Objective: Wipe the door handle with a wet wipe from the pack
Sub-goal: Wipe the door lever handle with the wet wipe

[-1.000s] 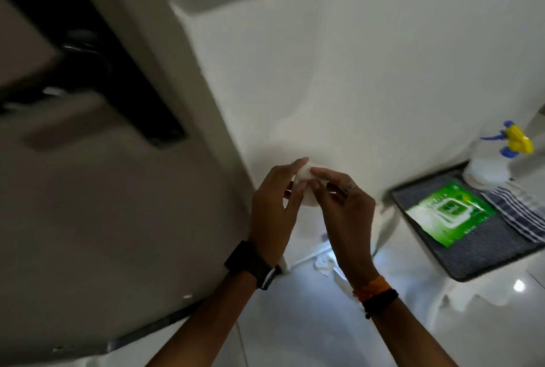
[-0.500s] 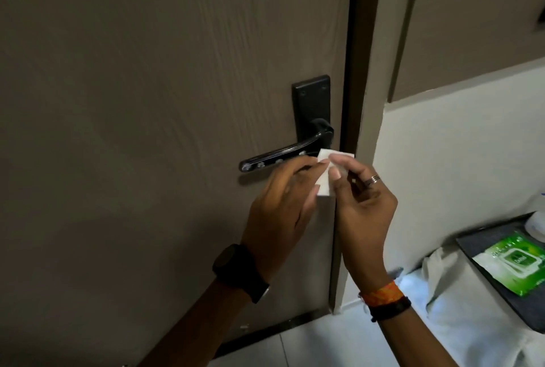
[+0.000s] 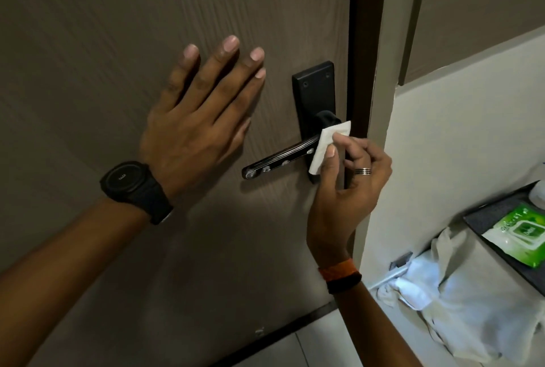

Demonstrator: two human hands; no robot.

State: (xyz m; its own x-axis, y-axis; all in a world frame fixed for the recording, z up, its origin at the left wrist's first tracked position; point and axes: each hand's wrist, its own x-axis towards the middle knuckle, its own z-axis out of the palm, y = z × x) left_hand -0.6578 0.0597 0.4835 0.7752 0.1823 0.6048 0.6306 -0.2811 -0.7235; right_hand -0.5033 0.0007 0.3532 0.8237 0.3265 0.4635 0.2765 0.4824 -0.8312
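Observation:
A black lever door handle on a black backplate sits on the brown door, near its right edge. My right hand pinches a folded white wet wipe and presses it against the handle where the lever meets its neck. My left hand lies flat on the door to the left of the handle, fingers spread, holding nothing. The green pack of wipes lies on a dark mat at the far right.
The dark mat tops a stand draped in white cloth at the lower right, against a pale wall. The dark door frame runs just right of the handle. Tiled floor shows at the bottom.
My left hand let go of the wipe and moved up-left, flat onto the door. My right hand brought the wipe onto the handle. One second ago the view pointed down at the stand.

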